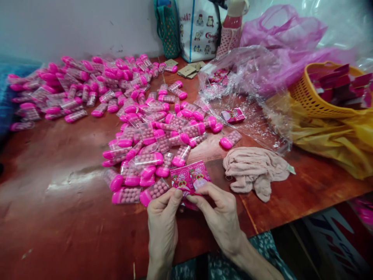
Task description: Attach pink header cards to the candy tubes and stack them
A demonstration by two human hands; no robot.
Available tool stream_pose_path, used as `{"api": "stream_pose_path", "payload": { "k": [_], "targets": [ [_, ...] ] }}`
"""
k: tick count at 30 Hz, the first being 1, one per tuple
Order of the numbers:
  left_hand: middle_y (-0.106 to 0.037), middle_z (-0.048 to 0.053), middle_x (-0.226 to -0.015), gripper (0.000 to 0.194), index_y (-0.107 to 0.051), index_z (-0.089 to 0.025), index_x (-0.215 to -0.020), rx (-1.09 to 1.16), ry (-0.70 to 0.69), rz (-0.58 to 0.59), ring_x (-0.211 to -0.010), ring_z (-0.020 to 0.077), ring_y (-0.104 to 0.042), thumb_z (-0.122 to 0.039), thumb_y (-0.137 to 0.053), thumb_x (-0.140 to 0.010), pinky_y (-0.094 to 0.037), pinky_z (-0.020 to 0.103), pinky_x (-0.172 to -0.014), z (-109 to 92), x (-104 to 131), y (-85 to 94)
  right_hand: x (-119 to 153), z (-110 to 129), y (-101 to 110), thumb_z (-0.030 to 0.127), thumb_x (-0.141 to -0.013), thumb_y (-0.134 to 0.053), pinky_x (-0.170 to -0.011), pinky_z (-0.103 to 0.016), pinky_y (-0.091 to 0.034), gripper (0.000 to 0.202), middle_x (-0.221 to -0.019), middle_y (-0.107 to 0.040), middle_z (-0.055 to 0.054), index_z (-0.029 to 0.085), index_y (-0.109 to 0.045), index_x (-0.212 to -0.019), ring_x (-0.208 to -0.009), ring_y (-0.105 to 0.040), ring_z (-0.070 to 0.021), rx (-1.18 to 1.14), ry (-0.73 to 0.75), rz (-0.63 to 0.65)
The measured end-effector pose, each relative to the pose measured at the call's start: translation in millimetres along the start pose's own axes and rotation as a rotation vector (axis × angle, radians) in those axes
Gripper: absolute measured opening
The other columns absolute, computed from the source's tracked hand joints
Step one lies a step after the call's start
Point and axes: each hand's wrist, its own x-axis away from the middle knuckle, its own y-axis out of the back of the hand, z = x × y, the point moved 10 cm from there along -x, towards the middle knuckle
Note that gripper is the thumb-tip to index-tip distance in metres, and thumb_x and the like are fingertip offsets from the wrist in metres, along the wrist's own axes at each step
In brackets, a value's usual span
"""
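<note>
Near the table's front edge, a pink printed packet sheet is held between my two hands. My left hand pinches its lower left part with thumb and fingers. The thumb and fingers of my right hand close on its lower right part, close to the left thumb. Just left of and behind the hands spreads a heap of clear containers with pink caps, filled with small pinkish balls. Part of the packet's lower edge is hidden by the fingers.
A pale pink cloth lies right of the hands. Behind it are crumpled clear plastic and a yellow basket of dark pink packets on a yellow bag. Bags stand against the wall. A second container heap lies back left.
</note>
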Motion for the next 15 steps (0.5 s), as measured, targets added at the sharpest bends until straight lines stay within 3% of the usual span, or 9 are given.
{"api": "stream_pose_path", "payload": {
  "k": [5,11,15],
  "targets": [
    [-0.059,-0.002,-0.048,0.024,-0.070,-0.017,-0.056,0.037,-0.032,-0.019,-0.048,0.0096,-0.048,-0.039,-0.074,-0.064,-0.041,0.022,-0.048,-2.2,-1.8,8.1,0.6,5.7,-2.0,0.018,-0.086,-0.054,-0.056,-0.026,-0.041,0.017,-0.063,-0.056,-0.002,0.015,-0.063,-0.071,-0.060,-0.051,-0.0149,0.056,0.107,0.025],
    [-0.056,0.000,-0.044,0.033,-0.067,-0.014,-0.053,0.038,0.149,0.000,-0.044,0.0112,-0.051,-0.045,-0.073,-0.061,-0.040,0.019,-0.038,3.8,1.2,7.9,1.4,10.5,-5.6,0.019,-0.089,-0.050,-0.059,-0.027,-0.042,0.020,-0.067,-0.059,-0.006,0.011,-0.065,-0.080,-0.065,-0.052,-0.0169,0.054,0.150,0.075],
    [-0.061,0.001,-0.050,0.027,-0.071,-0.016,-0.063,0.071,0.215,0.079,-0.044,0.0111,-0.053,-0.042,-0.070,-0.067,-0.039,0.017,-0.035,7.1,4.5,4.0,0.7,9.7,-5.7,0.021,-0.090,-0.048,-0.058,-0.027,-0.042,0.023,-0.067,-0.059,-0.007,0.010,-0.065,-0.080,-0.064,-0.053,-0.0170,0.059,0.157,0.085]
  ]
}}
